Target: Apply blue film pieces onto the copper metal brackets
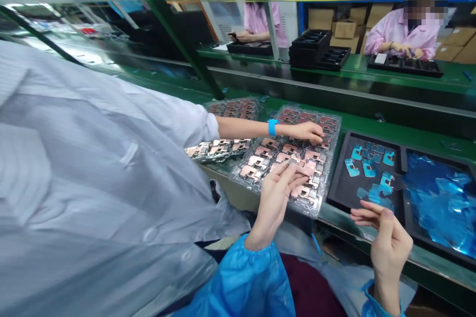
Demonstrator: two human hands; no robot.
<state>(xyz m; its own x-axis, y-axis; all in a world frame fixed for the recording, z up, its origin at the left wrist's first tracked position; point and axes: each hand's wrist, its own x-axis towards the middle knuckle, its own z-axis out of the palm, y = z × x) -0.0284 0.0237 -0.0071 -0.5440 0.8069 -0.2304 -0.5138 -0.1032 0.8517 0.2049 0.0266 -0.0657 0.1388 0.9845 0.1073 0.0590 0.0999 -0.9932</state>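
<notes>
My left hand (275,197), in a blue sleeve, is pinched on a copper-coloured circuit board piece (307,168) above the near part of a clear plastic tray (316,210). Rows of similar copper-coloured boards (253,168) fill that tray. My right hand (388,237) has its fingers stretched out and nothing visible in it. It hovers by the front edge of a black tray (340,183), where several blue-filmed pieces (369,168) lie. A co-worker's hand (308,132) with a blue wristband reaches over the clear tray's far half.
A co-worker in a grey coat (111,158) stands close on my left. Another board tray (234,109) lies beneath their arm. Loose blue film (439,203) fills a second black tray at right. Across the bench, two people in pink work beside stacked black trays (310,47).
</notes>
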